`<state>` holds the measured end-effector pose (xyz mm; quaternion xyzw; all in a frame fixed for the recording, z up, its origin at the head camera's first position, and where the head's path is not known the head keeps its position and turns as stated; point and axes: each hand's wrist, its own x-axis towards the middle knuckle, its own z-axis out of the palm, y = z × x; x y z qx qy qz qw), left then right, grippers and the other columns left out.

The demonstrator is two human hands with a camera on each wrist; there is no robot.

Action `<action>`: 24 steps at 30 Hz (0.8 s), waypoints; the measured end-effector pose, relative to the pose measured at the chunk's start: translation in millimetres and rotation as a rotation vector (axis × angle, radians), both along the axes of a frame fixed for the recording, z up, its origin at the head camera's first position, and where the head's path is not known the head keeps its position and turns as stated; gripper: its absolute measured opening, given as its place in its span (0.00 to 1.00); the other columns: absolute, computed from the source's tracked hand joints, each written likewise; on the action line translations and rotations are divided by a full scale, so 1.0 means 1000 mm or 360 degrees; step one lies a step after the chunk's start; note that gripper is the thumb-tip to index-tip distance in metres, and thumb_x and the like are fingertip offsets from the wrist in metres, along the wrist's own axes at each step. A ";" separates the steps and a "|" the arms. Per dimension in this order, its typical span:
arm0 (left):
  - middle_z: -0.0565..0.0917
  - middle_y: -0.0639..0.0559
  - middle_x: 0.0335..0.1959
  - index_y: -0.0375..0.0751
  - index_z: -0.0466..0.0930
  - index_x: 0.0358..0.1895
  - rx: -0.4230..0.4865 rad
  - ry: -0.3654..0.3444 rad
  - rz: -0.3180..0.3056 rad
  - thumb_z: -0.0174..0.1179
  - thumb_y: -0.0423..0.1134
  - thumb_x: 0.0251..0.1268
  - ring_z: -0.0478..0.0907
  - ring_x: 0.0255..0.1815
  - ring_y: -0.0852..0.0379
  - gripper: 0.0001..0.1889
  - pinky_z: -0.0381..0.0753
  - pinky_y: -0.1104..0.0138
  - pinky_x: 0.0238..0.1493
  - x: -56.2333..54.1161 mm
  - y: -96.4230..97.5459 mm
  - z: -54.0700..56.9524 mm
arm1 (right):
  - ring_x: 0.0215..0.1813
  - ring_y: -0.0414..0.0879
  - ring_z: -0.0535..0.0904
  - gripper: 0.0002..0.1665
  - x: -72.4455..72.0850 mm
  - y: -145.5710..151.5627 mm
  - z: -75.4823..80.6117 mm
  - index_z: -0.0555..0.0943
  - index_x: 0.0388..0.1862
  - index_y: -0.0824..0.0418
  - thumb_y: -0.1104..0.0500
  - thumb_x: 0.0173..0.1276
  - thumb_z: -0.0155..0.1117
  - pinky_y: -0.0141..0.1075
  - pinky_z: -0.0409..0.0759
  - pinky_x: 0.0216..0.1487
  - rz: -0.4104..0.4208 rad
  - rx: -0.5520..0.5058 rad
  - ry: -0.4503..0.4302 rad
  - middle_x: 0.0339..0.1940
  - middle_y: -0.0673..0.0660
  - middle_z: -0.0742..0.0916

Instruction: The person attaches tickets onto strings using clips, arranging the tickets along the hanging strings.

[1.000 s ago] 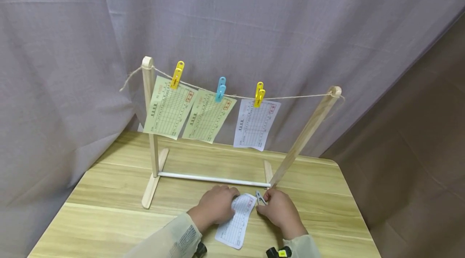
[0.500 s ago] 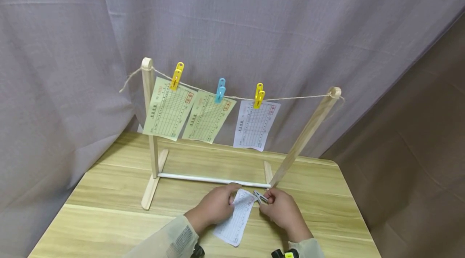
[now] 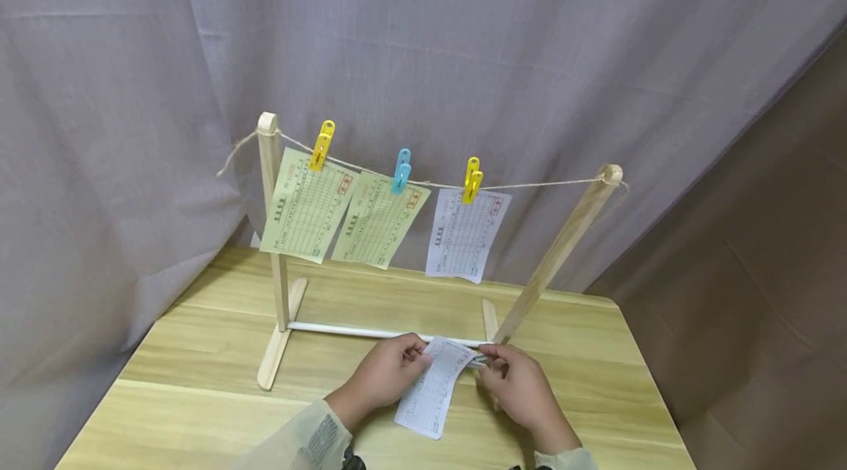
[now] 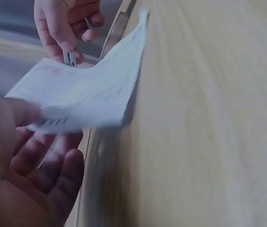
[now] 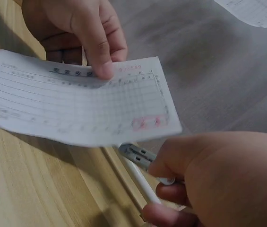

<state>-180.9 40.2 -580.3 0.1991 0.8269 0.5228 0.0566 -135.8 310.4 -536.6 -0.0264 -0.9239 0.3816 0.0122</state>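
Observation:
My left hand [image 3: 390, 371] pinches a white printed receipt slip [image 3: 433, 389] by its long side, thumb on the printed face. In the right wrist view the slip [image 5: 86, 101] is lifted and bowed, with a red stamp at one corner. My right hand [image 3: 526, 385] pinches a grey clothespin [image 5: 140, 156] between thumb and fingers. The clothespin's tip lies right at the slip's stamped end and is partly hidden behind it. In the left wrist view the clothespin [image 4: 70, 57] shows just beyond the slip's far edge.
A wooden stand with a left post [image 3: 274, 220] and right post [image 3: 559, 253] carries a string [image 3: 542, 183]. Yellow clothespins [image 3: 322, 146] and a blue clothespin [image 3: 401, 172] hold two green slips [image 3: 307, 209] and a white slip [image 3: 466, 235] there. A white rod [image 3: 357, 330] joins the feet.
My left hand has raised the slip's upper end off the table and turned it toward the right hand. The clothespin has come up against the slip's end, which now partly covers it.

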 end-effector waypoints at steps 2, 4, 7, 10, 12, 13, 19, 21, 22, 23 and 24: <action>0.87 0.61 0.37 0.52 0.86 0.47 0.0108 -0.0081 0.0024 0.67 0.45 0.84 0.83 0.32 0.65 0.04 0.87 0.70 0.35 0.001 -0.001 0.001 | 0.32 0.39 0.81 0.21 0.002 0.000 0.000 0.90 0.65 0.55 0.62 0.74 0.78 0.32 0.81 0.27 0.0003 -0.0040 0.0017 0.44 0.51 0.89; 0.88 0.58 0.39 0.50 0.85 0.49 0.0201 -0.0152 0.0061 0.66 0.45 0.85 0.84 0.33 0.63 0.05 0.87 0.69 0.35 0.001 -0.003 0.003 | 0.34 0.38 0.81 0.22 0.003 -0.001 0.001 0.90 0.66 0.54 0.63 0.75 0.78 0.32 0.82 0.26 -0.0001 -0.0094 0.0031 0.49 0.52 0.89; 0.89 0.53 0.40 0.46 0.86 0.50 0.0325 -0.0236 0.0104 0.65 0.44 0.85 0.85 0.35 0.60 0.06 0.87 0.69 0.37 0.001 -0.005 0.009 | 0.31 0.39 0.81 0.24 0.004 -0.002 0.001 0.88 0.70 0.54 0.64 0.76 0.77 0.32 0.82 0.23 -0.0007 -0.0187 0.0028 0.55 0.55 0.88; 0.89 0.50 0.41 0.43 0.87 0.50 0.0390 -0.0277 0.0128 0.66 0.43 0.84 0.86 0.37 0.57 0.08 0.86 0.70 0.38 0.000 -0.006 0.016 | 0.32 0.40 0.81 0.29 0.004 -0.002 0.002 0.86 0.73 0.56 0.64 0.75 0.79 0.32 0.81 0.21 -0.0023 -0.0305 0.0015 0.57 0.57 0.88; 0.89 0.49 0.41 0.41 0.87 0.50 0.0425 -0.0311 0.0124 0.67 0.43 0.83 0.87 0.39 0.54 0.08 0.86 0.70 0.38 0.000 -0.006 0.020 | 0.34 0.41 0.82 0.30 0.003 -0.002 0.003 0.86 0.72 0.56 0.64 0.73 0.81 0.32 0.82 0.22 -0.0051 -0.0382 0.0013 0.56 0.58 0.89; 0.89 0.49 0.41 0.41 0.88 0.50 0.0432 -0.0324 0.0121 0.68 0.43 0.83 0.87 0.40 0.53 0.08 0.87 0.70 0.38 0.000 -0.006 0.022 | 0.36 0.41 0.82 0.30 0.003 -0.001 0.004 0.86 0.71 0.57 0.64 0.72 0.82 0.32 0.83 0.25 -0.0067 -0.0410 0.0019 0.53 0.58 0.89; 0.92 0.48 0.41 0.41 0.90 0.51 0.0477 -0.0344 0.0091 0.70 0.44 0.81 0.90 0.41 0.50 0.10 0.92 0.62 0.39 0.002 -0.005 0.028 | 0.40 0.41 0.83 0.26 0.003 0.001 0.015 0.87 0.65 0.62 0.67 0.69 0.82 0.29 0.85 0.38 -0.0112 -0.0518 0.0091 0.42 0.59 0.89; 0.94 0.48 0.41 0.41 0.91 0.52 0.0483 -0.0325 0.0076 0.70 0.45 0.82 0.91 0.42 0.50 0.10 0.92 0.63 0.39 0.003 -0.004 0.032 | 0.42 0.40 0.83 0.26 0.004 0.001 0.022 0.87 0.66 0.63 0.68 0.70 0.81 0.28 0.86 0.40 -0.0101 -0.0556 0.0125 0.48 0.61 0.89; 0.94 0.48 0.41 0.42 0.91 0.52 0.0484 -0.0317 0.0067 0.70 0.45 0.82 0.91 0.42 0.50 0.11 0.91 0.64 0.38 0.004 -0.004 0.034 | 0.43 0.39 0.83 0.27 0.005 0.000 0.026 0.86 0.66 0.63 0.68 0.70 0.81 0.27 0.87 0.41 -0.0095 -0.0574 0.0146 0.50 0.61 0.89; 0.94 0.48 0.42 0.43 0.91 0.52 0.0481 -0.0307 0.0059 0.69 0.46 0.82 0.91 0.42 0.50 0.11 0.91 0.65 0.38 0.004 -0.004 0.036 | 0.44 0.39 0.83 0.27 0.006 0.000 0.030 0.86 0.67 0.64 0.69 0.70 0.81 0.27 0.88 0.42 -0.0086 -0.0595 0.0166 0.53 0.62 0.89; 0.94 0.49 0.42 0.43 0.92 0.53 0.0479 -0.0298 0.0052 0.69 0.47 0.83 0.91 0.41 0.50 0.11 0.90 0.67 0.37 0.005 -0.004 0.038 | 0.44 0.39 0.84 0.27 0.007 0.001 0.034 0.86 0.67 0.63 0.69 0.70 0.81 0.27 0.88 0.43 -0.0078 -0.0600 0.0192 0.54 0.62 0.89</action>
